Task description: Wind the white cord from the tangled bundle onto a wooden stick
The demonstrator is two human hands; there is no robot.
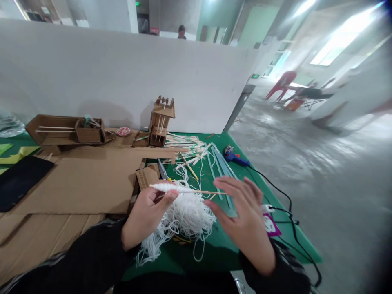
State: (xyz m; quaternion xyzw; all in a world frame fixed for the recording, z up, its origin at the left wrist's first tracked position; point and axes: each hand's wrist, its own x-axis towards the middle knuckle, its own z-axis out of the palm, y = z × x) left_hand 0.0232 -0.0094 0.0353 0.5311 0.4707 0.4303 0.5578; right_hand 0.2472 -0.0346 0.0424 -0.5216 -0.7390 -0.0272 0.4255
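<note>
My left hand (148,216) pinches a thin wooden stick wound thickly with white string (167,187) at its left part. The bare end of the stick points right, toward my right hand (243,216). That hand hovers around the bare tip with thumb and fingers apart; I cannot tell whether it touches the stick. Below the stick, a loose tangled heap of white string (194,216) spreads over the green tabletop (226,253). Scissors (163,169) lie just beyond my left hand, their handles partly hidden.
Wooden sticks (186,142) and translucent glue sticks (219,161) lie beyond the string. A blue glue gun (234,156) with a black cable is at the right edge. Cardboard sheets (98,175), a cardboard tower (161,120) and a long cardboard box (58,126) stand by the white partition (122,73).
</note>
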